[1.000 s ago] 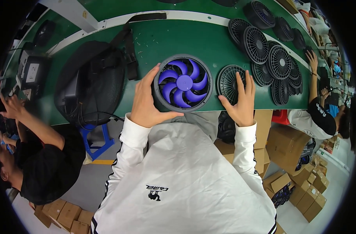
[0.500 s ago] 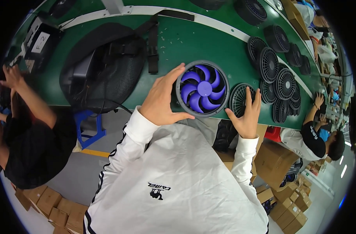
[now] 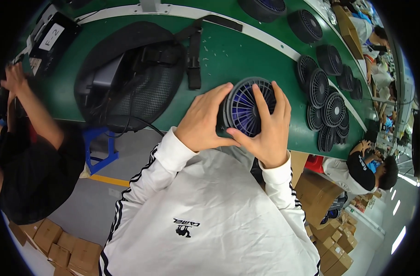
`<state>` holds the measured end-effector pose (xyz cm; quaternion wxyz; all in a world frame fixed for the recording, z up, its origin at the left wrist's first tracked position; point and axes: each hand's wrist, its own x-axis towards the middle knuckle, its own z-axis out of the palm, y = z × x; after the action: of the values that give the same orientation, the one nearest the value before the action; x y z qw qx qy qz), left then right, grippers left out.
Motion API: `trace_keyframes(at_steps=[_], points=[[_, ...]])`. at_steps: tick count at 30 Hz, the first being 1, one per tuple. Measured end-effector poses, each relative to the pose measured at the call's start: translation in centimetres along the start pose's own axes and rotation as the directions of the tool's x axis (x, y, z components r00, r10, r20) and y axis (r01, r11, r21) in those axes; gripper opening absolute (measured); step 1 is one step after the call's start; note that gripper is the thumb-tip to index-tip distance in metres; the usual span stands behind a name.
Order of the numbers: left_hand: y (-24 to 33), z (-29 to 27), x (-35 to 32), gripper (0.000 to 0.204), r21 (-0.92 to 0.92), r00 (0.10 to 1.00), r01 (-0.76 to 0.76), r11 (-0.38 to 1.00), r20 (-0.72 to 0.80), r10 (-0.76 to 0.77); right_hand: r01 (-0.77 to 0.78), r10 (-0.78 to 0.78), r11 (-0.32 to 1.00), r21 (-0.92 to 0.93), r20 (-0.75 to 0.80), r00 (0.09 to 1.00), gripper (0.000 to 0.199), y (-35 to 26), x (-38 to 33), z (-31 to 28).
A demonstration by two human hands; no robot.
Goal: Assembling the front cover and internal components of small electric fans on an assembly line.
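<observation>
A round dark fan housing (image 3: 226, 115) with purple blades stands on the green bench in front of me. My left hand (image 3: 201, 120) curves around its left rim, thumb along the near side. Over its face lies a round black fan grille (image 3: 249, 118), with the purple blades showing between its spokes. My right hand (image 3: 271, 133) grips this grille, fingers spread across its top and right side and thumb at the near edge. Whether the grille sits flush all round is hidden by my fingers.
Left of the fan lies a black mesh backpack (image 3: 131, 78) with a cable and straps. Several spare grilles (image 3: 334, 109) overlap at the right, below several dark fan housings (image 3: 329, 60). A co-worker's arm (image 3: 39, 112) reaches in at far left, beside a blue stool (image 3: 102, 149).
My right hand has lifted the grille off the bench, moved it left and laid it over the purple fan. My left hand stays at the fan's left rim.
</observation>
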<state>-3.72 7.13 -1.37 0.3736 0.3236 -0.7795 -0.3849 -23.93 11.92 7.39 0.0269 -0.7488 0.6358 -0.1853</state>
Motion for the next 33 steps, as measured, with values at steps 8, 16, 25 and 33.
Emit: trace_keyframes(at_steps=[8,16,25,33], points=[[0.1,0.0,0.1,0.119,-0.031,1.000,-0.013,0.999,-0.022,0.013,-0.018,0.023,0.997,-0.076,0.063,0.998,0.100,-1.1,-0.5,0.1],[0.3,-0.2,0.5,0.124,-0.034,0.999,-0.042,0.999,-0.014,0.042,-0.208,0.205,0.977,-0.038,-0.064,0.977,0.103,-2.1,-0.6,-0.2],[0.2,0.0,0.5,0.126,-0.028,0.999,-0.050,0.998,-0.013,0.050,-0.229,0.227,0.968,-0.099,-0.028,0.973,0.110,-2.4,-0.6,-0.2],[0.1,-0.1,0.4,0.113,-0.009,0.998,-0.051,0.999,-0.024,0.051,-0.030,0.042,0.993,-0.115,0.106,0.993,0.109,-1.6,-0.3,0.1]])
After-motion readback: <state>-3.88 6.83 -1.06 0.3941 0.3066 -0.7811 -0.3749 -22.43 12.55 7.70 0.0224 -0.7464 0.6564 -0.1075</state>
